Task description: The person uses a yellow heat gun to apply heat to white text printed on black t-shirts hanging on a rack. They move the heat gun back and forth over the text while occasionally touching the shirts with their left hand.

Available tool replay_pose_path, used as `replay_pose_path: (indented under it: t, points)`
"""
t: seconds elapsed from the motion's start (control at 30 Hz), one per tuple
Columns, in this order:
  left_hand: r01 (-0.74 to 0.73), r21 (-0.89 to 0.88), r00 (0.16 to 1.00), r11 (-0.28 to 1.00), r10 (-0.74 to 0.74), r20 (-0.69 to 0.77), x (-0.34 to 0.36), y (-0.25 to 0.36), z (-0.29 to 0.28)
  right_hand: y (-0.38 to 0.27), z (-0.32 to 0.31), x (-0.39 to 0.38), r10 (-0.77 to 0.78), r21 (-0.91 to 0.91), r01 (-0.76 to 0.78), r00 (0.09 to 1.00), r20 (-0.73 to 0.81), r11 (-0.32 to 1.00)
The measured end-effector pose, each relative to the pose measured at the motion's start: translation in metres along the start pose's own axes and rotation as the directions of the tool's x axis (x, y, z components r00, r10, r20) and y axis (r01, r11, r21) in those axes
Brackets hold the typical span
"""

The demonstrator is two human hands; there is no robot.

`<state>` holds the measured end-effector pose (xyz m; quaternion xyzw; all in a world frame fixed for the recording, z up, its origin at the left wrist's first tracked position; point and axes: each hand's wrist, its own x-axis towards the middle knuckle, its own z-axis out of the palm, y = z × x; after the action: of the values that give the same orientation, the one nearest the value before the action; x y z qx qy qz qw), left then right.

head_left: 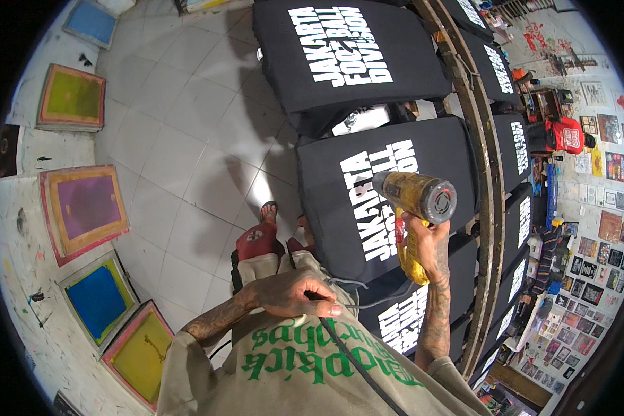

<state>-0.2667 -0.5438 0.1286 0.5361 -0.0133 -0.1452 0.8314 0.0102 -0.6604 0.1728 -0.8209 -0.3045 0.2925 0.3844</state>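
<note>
So my right hand [431, 239] is wrapped round the grip of a scuffed yellow pistol-shaped heat gun [414, 194], which sits in the air over a black cloth shirt with white block lettering [326, 201]. The nozzle end points left across the letters and the fat round back end is up toward me. I'd guess I hold it that way so the front faces the print and my knuckles stay off it. Can't tell how big the gap to the fabric is.

My left hand [295, 295] is well apart from the right, down at my belly, fingers closed on a thin black cord [350, 357] that runs down my front. Probably that's to stop it dragging over the print. The shirt looks pulled flat over a board, likely so the letters lie smooth.

Around me: more lettered black shirts in two rows, split by a long worn rail [491, 166] that'd block a reach to the far row. A co-worker in a red top [567, 135] is off past it. Along the left wall lean framed screens, like the purple one with a pinkish-red border [90, 202], with pale floor tiles [166, 180] between.
</note>
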Motion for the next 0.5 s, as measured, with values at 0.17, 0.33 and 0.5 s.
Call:
replay_pose_path:
  t: [0.17,0.33,0.5]
  points:
    - [-0.005,-0.084,0.996,0.996,-0.002,-0.085,-0.001,0.004,0.011,-0.009,0.005,-0.001,-0.018,-0.019,0.021,0.989,0.147,1.0]
    - [0.007,-0.058,1.0,0.998,-0.008,-0.029,-0.002,0.011,0.004,-0.016,0.02,0.003,-0.108,-0.061,0.114,0.99,0.089,0.992]
    - [-0.061,-0.096,0.997,0.994,0.056,-0.059,-0.001,0.001,0.007,-0.015,0.018,0.003,0.023,-0.041,-0.017,0.989,0.149,0.999]
